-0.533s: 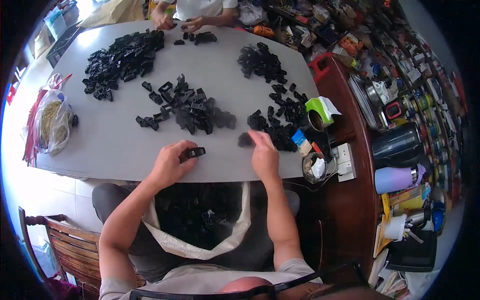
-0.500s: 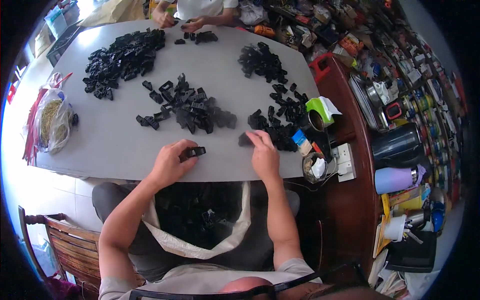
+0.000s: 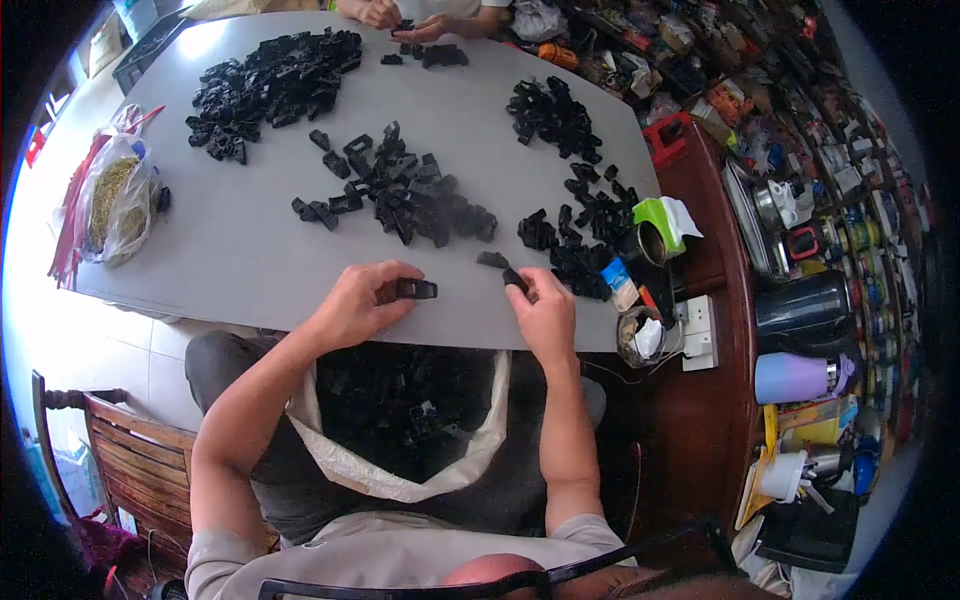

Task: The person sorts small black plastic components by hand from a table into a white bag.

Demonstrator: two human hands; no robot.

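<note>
My left hand (image 3: pixel 366 302) is closed round a black plastic clip-like part (image 3: pixel 416 289) above the near part of the grey table (image 3: pixel 240 245). To its right, my right hand (image 3: pixel 548 312) pinches a smaller black plastic piece (image 3: pixel 514 279) between thumb and fingers. Just beyond those fingertips lies another small black piece (image 3: pixel 492 259). A loose pile of black parts (image 3: pixel 400 190) spreads over the middle of the table, past both hands. On my lap, below the table edge, an open white sack (image 3: pixel 375 482) holds many dark parts.
More black parts form heaps at the far left (image 3: pixel 275 85) and right (image 3: pixel 550 115). Across the table, a co-worker's hands (image 3: pixel 425 27) handle a small black part. A clear bag (image 3: pixel 118 205) lies left; a tissue pack (image 3: pixel 660 222) and power strip (image 3: pixel 698 332) stand right.
The whole view has shifted a little. My right hand's fingers, stretched over a blurred black piece before, now pinch a small one. My left hand still holds its part, now turned slightly.
</note>
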